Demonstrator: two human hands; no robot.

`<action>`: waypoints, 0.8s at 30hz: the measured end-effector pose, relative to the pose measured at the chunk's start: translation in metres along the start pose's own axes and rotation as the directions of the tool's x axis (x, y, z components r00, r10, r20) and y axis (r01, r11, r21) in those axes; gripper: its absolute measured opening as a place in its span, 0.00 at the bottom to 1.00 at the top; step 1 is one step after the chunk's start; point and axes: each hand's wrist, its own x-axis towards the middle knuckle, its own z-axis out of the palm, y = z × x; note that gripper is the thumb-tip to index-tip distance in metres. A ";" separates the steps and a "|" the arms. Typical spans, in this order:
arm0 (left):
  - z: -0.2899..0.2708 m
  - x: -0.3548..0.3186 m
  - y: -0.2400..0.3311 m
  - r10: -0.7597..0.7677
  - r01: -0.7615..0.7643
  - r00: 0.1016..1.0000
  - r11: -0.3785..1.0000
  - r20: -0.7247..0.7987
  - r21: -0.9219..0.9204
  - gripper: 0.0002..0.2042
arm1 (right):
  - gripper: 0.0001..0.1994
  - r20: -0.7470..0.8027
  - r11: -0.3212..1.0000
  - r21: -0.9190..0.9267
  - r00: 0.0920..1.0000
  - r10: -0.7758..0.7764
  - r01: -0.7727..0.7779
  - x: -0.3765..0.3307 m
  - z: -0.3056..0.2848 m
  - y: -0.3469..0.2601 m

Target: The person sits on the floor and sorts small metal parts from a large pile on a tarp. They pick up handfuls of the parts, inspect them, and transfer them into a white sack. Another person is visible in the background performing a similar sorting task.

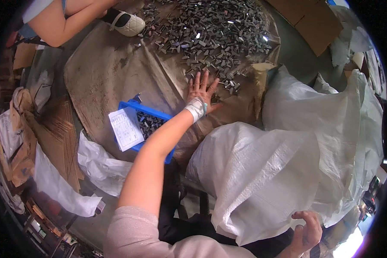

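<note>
My left hand (200,91) reaches forward with its fingers spread, palm down, at the near edge of a heap of small dark metal pieces (221,32). A white wrap circles that wrist. Beside my left forearm stands a blue plastic bin (161,113), partly filled with similar small dark pieces (148,123). A printed paper sheet (127,129) lies across the bin's left side. At the lower right, my right hand (307,232) is raised beside a white woven sack (262,172). Its fingers are curved, apart from the thumb, and nothing shows between them.
The heap lies on a brown cloth sheet (103,73). Another person's shoe (129,26) and bent arm (69,26) are at the upper left. More white sacking (331,107) fills the right side. Folded cardboard (56,133) lies left, with a cardboard sheet (311,21) at upper right.
</note>
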 end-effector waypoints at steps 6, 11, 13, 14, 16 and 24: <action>0.014 0.046 0.024 -0.102 0.084 0.981 0.990 -0.164 -0.113 0.40 | 0.18 -0.017 1.000 -0.015 1.000 0.019 -0.019 -0.001 0.002 0.003; 0.010 0.060 0.028 -0.121 0.083 0.953 0.986 -0.279 -0.142 0.41 | 0.18 -0.004 0.999 0.015 0.999 0.036 -0.036 -0.003 0.001 0.005; 0.014 0.060 0.028 -0.194 0.083 0.904 0.953 -0.380 -0.291 0.41 | 0.18 0.003 0.999 0.005 0.999 0.035 -0.035 -0.001 0.000 0.003; 0.008 0.048 0.032 -0.162 0.040 0.909 0.951 -0.384 -0.306 0.42 | 0.18 -0.013 0.999 -0.002 0.999 0.047 -0.047 0.002 0.002 0.001; 0.003 0.012 0.039 -0.118 0.071 0.961 0.980 -0.252 -0.186 0.44 | 0.18 -0.021 0.998 0.003 0.998 0.062 -0.062 0.005 0.002 -0.001; 0.013 0.049 0.054 -0.171 0.122 0.948 0.974 -0.268 -0.189 0.44 | 0.17 0.045 0.998 0.003 0.997 0.062 -0.062 0.000 0.000 0.003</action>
